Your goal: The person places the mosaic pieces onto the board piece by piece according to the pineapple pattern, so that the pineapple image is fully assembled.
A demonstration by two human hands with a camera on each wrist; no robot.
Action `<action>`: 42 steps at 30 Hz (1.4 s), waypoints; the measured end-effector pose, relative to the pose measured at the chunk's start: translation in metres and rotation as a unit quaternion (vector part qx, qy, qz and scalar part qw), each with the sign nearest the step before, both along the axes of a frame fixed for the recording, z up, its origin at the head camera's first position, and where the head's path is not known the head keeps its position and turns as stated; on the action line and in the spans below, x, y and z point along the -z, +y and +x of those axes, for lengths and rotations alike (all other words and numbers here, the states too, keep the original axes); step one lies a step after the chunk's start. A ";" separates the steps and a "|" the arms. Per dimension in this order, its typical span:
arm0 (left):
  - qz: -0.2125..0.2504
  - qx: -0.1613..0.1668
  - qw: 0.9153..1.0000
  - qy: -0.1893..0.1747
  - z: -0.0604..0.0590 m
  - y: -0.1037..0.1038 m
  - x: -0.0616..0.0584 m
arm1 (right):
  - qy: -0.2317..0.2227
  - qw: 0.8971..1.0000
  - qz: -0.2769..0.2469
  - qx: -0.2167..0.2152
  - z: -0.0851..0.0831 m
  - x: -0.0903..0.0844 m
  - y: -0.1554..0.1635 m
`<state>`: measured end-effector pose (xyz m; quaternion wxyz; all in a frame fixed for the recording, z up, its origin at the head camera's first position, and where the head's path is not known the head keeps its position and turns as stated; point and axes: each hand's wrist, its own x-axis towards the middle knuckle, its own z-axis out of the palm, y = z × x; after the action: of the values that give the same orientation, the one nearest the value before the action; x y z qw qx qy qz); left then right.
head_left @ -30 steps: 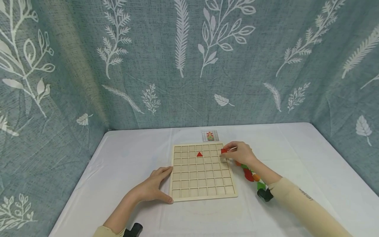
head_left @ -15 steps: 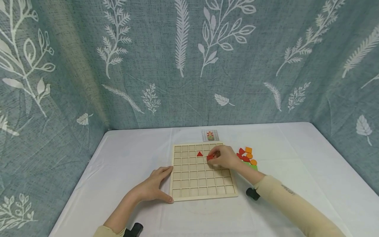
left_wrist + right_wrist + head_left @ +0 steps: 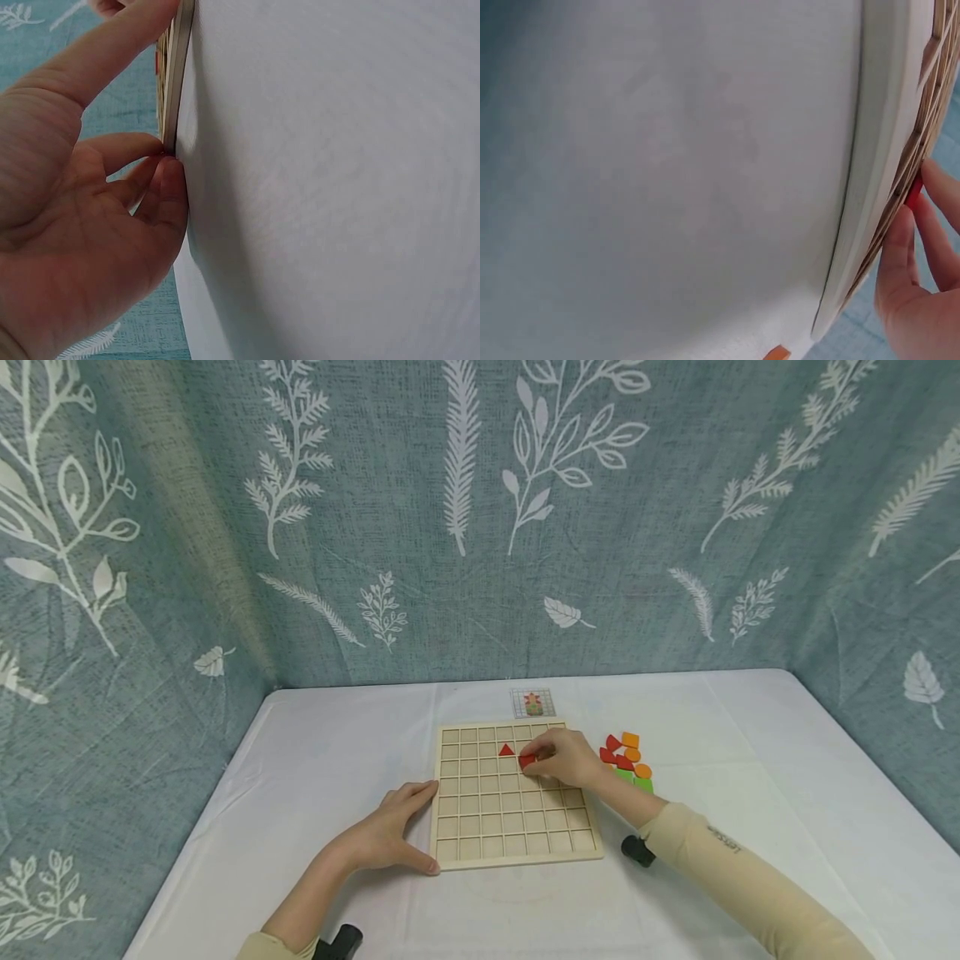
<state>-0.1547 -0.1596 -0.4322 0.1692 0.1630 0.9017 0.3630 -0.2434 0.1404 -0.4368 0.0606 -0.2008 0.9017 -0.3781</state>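
Observation:
A pale wooden grid board (image 3: 491, 806) lies on the white table. My left hand (image 3: 384, 837) rests at its left edge, thumb at the near corner and fingertips farther along the side; the left wrist view shows the fingers (image 3: 174, 176) against the rim. Over the board, my right hand (image 3: 562, 757) pinches a small red piece (image 3: 527, 762) between thumb and fingers, right at the grid. The right wrist view shows that red piece (image 3: 913, 191) partly hidden by the fingertips. A red triangle (image 3: 506, 750) sits in the grid just left of it.
Right of the board lie loose flat pieces: several red ones (image 3: 613, 742), an orange square (image 3: 630, 740), orange rounds (image 3: 642, 771) and green squares (image 3: 643, 785). A small pattern card (image 3: 532, 702) lies beyond the board. A leaf-print curtain (image 3: 450, 610) stands behind the table.
My right hand has moved left from the board's right edge, bringing the red piece over the grid beside the triangle. The loose pieces at right have come into view. The left hand stays put.

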 end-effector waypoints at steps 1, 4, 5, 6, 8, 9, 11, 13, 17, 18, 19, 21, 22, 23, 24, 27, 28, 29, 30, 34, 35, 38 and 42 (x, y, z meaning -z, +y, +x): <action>0.001 0.000 1.000 0.000 0.000 0.000 0.000 | -0.002 1.000 -0.002 0.004 0.000 0.000 -0.001; 0.002 0.002 1.000 0.001 0.000 0.000 0.000 | -0.013 1.000 -0.002 0.022 -0.001 0.000 -0.003; 0.002 0.003 1.000 0.002 0.000 0.000 0.000 | -0.016 0.999 -0.003 0.028 -0.001 -0.001 -0.004; 0.002 0.003 1.000 0.002 0.000 0.000 0.000 | -0.020 0.999 -0.004 0.034 -0.001 -0.001 -0.004; 0.003 0.006 1.000 0.002 -0.001 0.000 0.000 | -0.024 0.999 -0.003 0.041 -0.001 -0.001 -0.004; 0.004 0.006 1.000 0.003 -0.001 0.000 0.000 | -0.025 0.999 -0.004 0.041 -0.002 -0.001 -0.004; 0.005 0.009 1.000 0.004 -0.001 -0.001 0.000 | -0.026 0.999 -0.004 0.040 -0.002 -0.001 -0.004; 0.007 0.011 1.000 0.004 -0.001 -0.001 0.000 | -0.027 0.999 -0.005 0.037 -0.001 -0.001 -0.003; 0.009 0.014 1.000 0.003 0.000 -0.001 0.000 | -0.035 0.998 -0.016 0.042 0.000 -0.001 0.002; 0.009 0.014 1.000 0.002 0.000 -0.001 0.000 | -0.038 0.998 -0.020 0.046 0.001 -0.001 0.005; 0.008 0.014 1.000 0.000 0.000 -0.001 0.000 | -0.041 0.998 -0.025 0.050 0.002 -0.001 0.007; 0.006 0.011 1.000 -0.002 0.000 0.000 0.000 | -0.052 0.996 -0.039 0.059 0.002 -0.003 0.015; 0.006 0.010 1.000 -0.003 0.000 0.000 0.000 | -0.057 0.995 -0.044 0.069 0.002 -0.004 0.020; 0.004 0.008 1.000 -0.004 0.000 0.000 -0.001 | -0.061 0.994 -0.051 0.078 0.002 -0.005 0.025; 0.003 0.005 1.000 -0.004 0.000 0.000 -0.001 | -0.065 0.992 -0.058 0.088 0.001 -0.007 0.032; 0.000 0.002 1.000 -0.005 0.000 0.001 -0.002 | -0.079 0.986 -0.077 0.129 -0.002 -0.011 0.054; -0.001 0.001 1.000 -0.005 0.000 0.001 -0.001 | -0.085 0.982 -0.083 0.144 -0.002 -0.013 0.063; -0.003 0.000 1.000 -0.005 0.000 0.001 -0.001 | -0.089 0.980 -0.087 0.155 -0.003 -0.014 0.072; -0.004 0.000 1.000 -0.005 0.000 0.000 -0.001 | -0.092 0.978 -0.087 0.167 -0.003 -0.015 0.081; -0.005 0.005 1.000 -0.002 -0.001 0.000 0.001 | -0.101 0.972 -0.075 0.200 -0.003 -0.014 0.114; -0.005 0.005 1.000 -0.002 -0.002 0.000 0.002 | -0.100 0.972 -0.069 0.201 -0.003 -0.013 0.121; -0.004 0.005 1.000 -0.002 -0.002 0.000 0.002 | -0.110 0.970 -0.053 0.211 -0.003 -0.009 0.136; -0.004 0.000 1.000 -0.007 -0.002 0.001 0.002 | -0.134 0.966 -0.039 0.218 -0.005 -0.004 0.144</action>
<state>-0.1563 -0.1585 -0.4338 0.1764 0.1602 0.9018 0.3605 -0.2480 0.2846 -0.4329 0.0889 0.0503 0.8918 -0.4407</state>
